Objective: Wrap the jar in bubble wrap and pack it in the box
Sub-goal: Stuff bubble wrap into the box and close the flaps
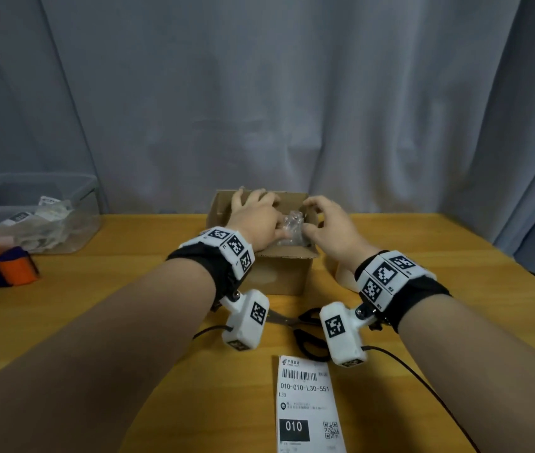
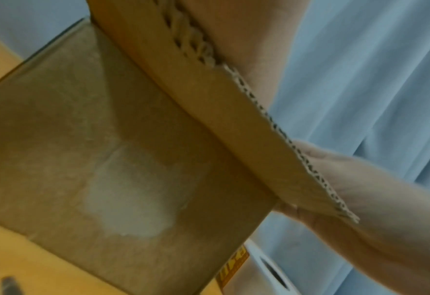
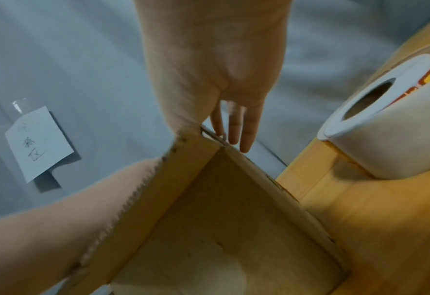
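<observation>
Shipping label (image 1: 308, 403) lies nearest me at 6 o'clock on the worktop (image 1: 128, 289), scissors (image 1: 305, 335) just beyond it. At 12 o'clock stands the box (image 1: 279, 273), flaps up. I see the bubble-wrapped jar (image 1: 292, 227) sitting inside it, between both hands. Left hand (image 1: 254, 220) lies with fingers spread, thumb touching the wrap; right hand (image 1: 328, 223) curls over the bundle, possibly pinching it, though blur hides the contact. Tape roll (image 3: 390, 127) sits at 2 o'clock, clear bin (image 1: 30, 214) at 10 o'clock.
</observation>
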